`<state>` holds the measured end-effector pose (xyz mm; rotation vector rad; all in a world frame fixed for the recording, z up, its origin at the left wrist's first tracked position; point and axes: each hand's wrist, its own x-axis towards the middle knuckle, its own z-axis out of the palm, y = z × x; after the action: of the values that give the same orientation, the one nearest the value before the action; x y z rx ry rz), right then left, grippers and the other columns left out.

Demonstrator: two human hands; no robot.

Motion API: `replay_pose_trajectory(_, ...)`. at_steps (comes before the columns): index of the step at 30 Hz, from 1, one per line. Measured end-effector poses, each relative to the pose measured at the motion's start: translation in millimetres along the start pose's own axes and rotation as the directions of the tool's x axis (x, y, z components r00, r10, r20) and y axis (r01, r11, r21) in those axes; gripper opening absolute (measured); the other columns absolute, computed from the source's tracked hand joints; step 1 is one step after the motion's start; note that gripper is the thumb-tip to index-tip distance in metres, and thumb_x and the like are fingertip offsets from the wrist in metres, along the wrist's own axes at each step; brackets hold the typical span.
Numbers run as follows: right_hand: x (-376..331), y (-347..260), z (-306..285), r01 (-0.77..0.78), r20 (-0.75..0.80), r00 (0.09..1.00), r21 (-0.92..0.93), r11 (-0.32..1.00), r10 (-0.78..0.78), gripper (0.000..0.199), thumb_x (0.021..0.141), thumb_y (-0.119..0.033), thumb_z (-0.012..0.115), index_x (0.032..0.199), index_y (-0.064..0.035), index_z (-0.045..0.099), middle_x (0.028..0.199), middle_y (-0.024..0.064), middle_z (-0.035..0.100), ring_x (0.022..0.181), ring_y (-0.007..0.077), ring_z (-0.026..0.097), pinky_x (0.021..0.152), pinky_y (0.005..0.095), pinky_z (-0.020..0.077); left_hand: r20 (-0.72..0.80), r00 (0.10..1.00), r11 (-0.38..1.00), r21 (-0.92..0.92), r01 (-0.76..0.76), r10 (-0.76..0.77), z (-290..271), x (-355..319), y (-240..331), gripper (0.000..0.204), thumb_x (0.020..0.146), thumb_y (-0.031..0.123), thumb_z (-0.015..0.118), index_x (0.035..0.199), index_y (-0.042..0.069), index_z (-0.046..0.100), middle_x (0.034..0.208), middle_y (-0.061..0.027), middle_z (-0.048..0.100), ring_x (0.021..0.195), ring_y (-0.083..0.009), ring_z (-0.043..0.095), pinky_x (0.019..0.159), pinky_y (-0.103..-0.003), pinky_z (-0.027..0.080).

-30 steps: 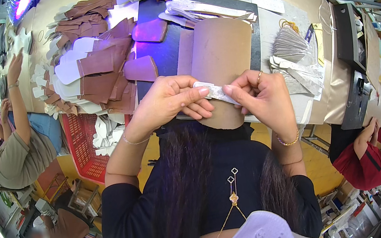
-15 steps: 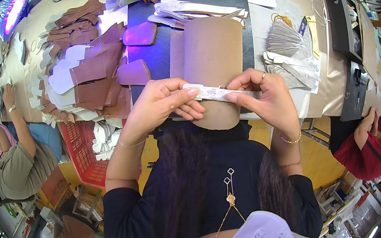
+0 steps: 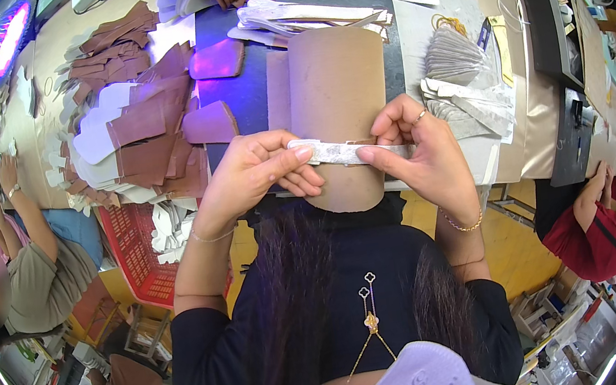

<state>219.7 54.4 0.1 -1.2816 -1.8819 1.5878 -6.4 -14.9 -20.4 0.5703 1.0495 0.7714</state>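
My left hand [image 3: 254, 176] and right hand [image 3: 421, 157] pinch a pale strip [image 3: 346, 152] between them, stretched over a tan curved piece [image 3: 332, 86]; brown cut pieces [image 3: 140, 121] lie piled on the table [image 3: 447, 7] at left

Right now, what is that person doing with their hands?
The person holds a thin pale strip stretched between both hands: the left hand pinches one end, the right hand the other. It lies across a tan, rounded leather piece on the dark mat. Brown and white cut pieces are piled to the left.
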Motion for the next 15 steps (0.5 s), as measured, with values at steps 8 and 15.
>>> replay_pose_trajectory(8, -0.9, 7.3, -5.2, -0.076, 0.008, 0.997, -0.011, 0.997, 0.076, 0.029, 0.074, -0.01, 0.076, 0.088, -0.0047, 0.051, 0.07, -0.0019, 0.05, 0.064, 0.0055, 0.047, 0.061, 0.0202, 0.0393, -0.048, 0.999, 1.0, 0.015, -0.002, 0.002, -0.1, -0.7, -2.8, 0.021, 0.092, 0.013, 0.054, 0.094, -0.007, 0.059, 0.074, -0.0169, 0.067, 0.064, -0.0207, 0.068, 0.057, -0.026, 0.055)
replay_pose_trajectory(15, -7.6, 13.0, -30.0, -0.076, 0.056, 0.996, 0.29, 0.954, 0.063, 0.03, 0.073, -0.007, 0.077, 0.093, -0.0043, 0.053, 0.077, -0.0008, 0.055, 0.073, 0.0055, 0.053, 0.067, 0.0198, 0.0441, -0.123, 0.991, 0.997, 0.069, -0.036, 0.045, -29.3, -10.4, -8.0, 0.019, 0.093, 0.013, 0.052, 0.092, -0.005, 0.059, 0.073, -0.0168, 0.067, 0.059, -0.0199, 0.067, 0.052, -0.026, 0.055)
